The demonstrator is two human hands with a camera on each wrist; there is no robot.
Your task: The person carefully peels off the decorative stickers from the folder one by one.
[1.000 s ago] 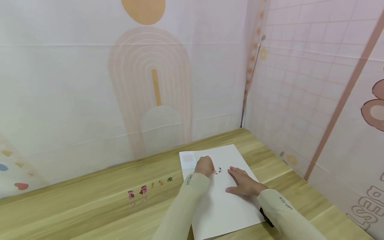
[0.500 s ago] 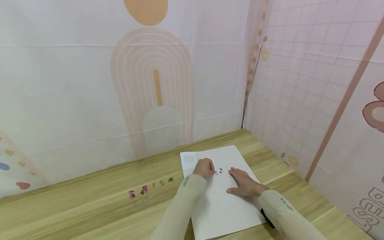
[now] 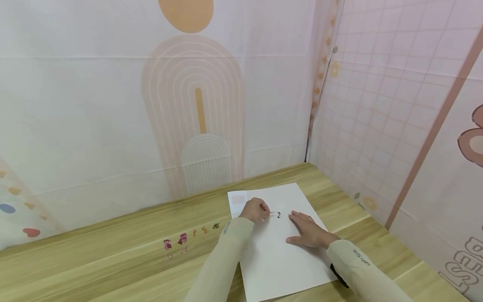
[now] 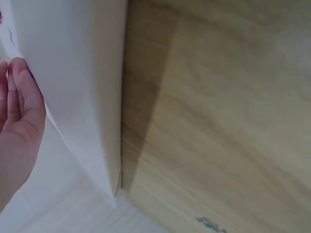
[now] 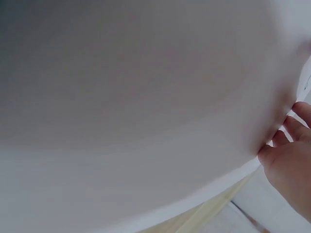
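White paper [image 3: 283, 264] lies on the wooden table, a pale pink square printed at its far left corner. On the paper my left hand [image 3: 255, 209] pinches the edge of a small orange-pink sticker [image 3: 272, 213], which looks thin and tilted at the fingertips. Just right of it a small black-and-white sticker [image 3: 279, 214] lies on the sheet. My right hand [image 3: 307, 231] rests on the paper's right part, fingers spread. The left wrist view catches the left hand [image 4: 22, 109] only at its edge; the right wrist view shows the right hand [image 5: 289, 155] against the paper.
Left of the paper, several small stickers lie in a row on the table: purple ones [image 3: 183, 238], orange ones [image 3: 204, 230] and a dark green one [image 3: 215, 226]. Patterned cloth walls [image 3: 94, 126] stand at the back and the right.
My left hand has drawn back slightly and its fingers have opened into a clearer pinch; the orange-pink sticker has tilted and shifted slightly up. The right hand has stayed in place.
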